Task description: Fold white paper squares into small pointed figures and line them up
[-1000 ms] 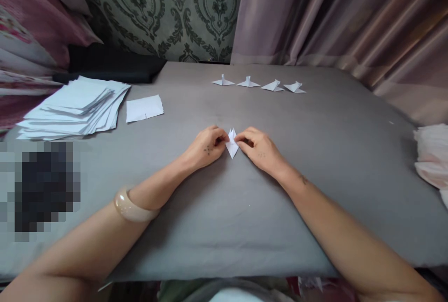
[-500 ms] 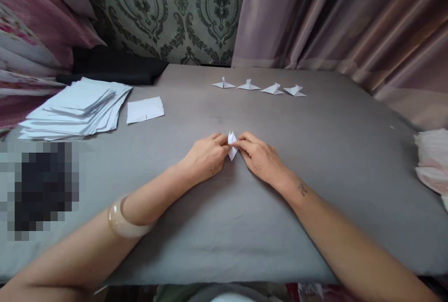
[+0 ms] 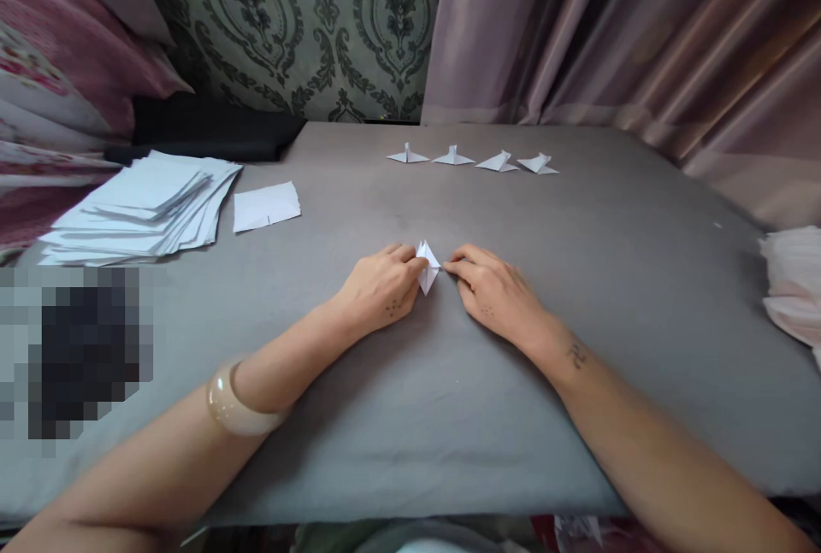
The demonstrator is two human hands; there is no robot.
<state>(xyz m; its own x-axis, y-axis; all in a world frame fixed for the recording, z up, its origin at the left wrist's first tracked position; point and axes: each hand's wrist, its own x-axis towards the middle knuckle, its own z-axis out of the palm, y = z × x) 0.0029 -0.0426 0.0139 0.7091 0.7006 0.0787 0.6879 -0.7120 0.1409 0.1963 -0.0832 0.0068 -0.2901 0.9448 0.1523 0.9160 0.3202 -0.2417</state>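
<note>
My left hand is closed on a small piece of white folded paper, pinching its left side with the thumb over the front. The paper has a pointed lower end and split points at the top. Just to its right, my right hand has its thumb and fingers drawn together, with the fingertips close to the paper's right corner and a narrow gap between. I see nothing in those fingers. Both hands rest low over the grey cloth-covered table. A pale bangle circles my left forearm.
Several folded paper birds stand in a row toward the back. On the left lie a stack of white paper sheets, a single sheet and a black cloth. A white and pink bundle sits at the right edge.
My right hand has drawn back slightly to the right, off the folded paper. The paper's right corner now shows more widely, while my left hand keeps its hold.
</note>
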